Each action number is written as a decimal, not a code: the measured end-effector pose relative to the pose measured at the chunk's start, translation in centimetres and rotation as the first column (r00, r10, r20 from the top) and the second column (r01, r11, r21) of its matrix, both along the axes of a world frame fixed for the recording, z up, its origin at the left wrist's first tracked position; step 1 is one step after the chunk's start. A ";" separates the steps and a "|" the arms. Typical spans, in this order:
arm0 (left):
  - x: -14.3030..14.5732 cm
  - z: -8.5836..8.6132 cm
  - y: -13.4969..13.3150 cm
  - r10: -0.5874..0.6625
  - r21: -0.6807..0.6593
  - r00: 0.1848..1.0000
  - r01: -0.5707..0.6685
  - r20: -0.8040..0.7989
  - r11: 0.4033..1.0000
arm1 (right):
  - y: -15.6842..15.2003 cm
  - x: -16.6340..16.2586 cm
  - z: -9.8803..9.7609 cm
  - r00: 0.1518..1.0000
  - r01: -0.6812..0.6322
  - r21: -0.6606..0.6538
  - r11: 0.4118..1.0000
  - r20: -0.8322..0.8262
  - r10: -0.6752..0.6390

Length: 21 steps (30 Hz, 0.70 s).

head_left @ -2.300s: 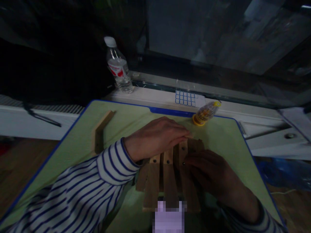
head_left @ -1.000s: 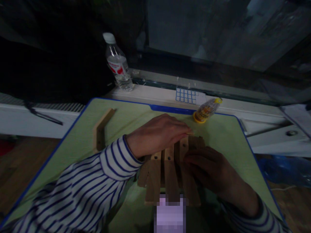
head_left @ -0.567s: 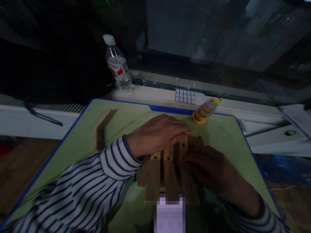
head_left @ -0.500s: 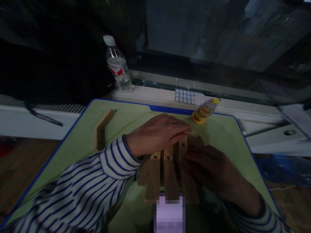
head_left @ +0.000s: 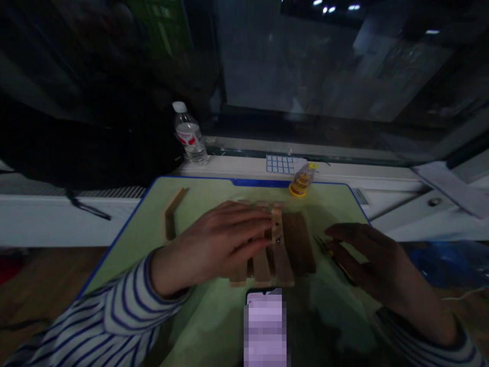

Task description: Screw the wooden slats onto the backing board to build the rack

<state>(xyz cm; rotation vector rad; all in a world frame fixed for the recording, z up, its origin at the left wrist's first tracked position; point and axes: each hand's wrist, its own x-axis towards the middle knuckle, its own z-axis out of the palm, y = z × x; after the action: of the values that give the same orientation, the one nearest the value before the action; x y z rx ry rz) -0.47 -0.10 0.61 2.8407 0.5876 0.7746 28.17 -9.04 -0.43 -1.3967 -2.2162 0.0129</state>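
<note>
A wooden assembly of bent strips (head_left: pixel 282 262) on a dark flat board (head_left: pixel 300 244) lies mid-table. Across it rests my left hand (head_left: pixel 217 239), palm down, fingers stretched towards the right-hand strip. That strip has two dark screws or holes, one with a shiny screw head. To the right, my right hand (head_left: pixel 376 270) curls low over the table, its thumb and fingers at a slim tool (head_left: pixel 324 245) with thin pointed metal tips and what looks like a yellowish handle. The hand partly covers the tool, so its exact kind is unclear.
A loose bent wooden strip (head_left: pixel 168 216) stands at the table's left. A small yellow-capped bottle (head_left: pixel 301 181) is at the back edge. On the sill are a water bottle (head_left: pixel 191 140) and a blue grid sheet (head_left: pixel 280 164). A phone (head_left: pixel 265 326) lies in front.
My right hand has left the right-hand strip and moved right to the slim tool. My left hand has come down and left, flatter over the strips. The camera view has tilted up.
</note>
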 end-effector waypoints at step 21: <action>1.6 -4.9 -5.0 -0.035 0.117 0.991 0.050 -0.129 0.992 | -4.5 4.9 -9.6 0.898 0.439 -0.126 0.890 0.029 -0.439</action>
<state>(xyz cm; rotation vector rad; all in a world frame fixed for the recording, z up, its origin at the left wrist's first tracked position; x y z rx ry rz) 1.10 -5.10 -4.28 3.0200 0.5109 0.6462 33.12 -13.51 -10.05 -1.9425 -1.8768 -0.0022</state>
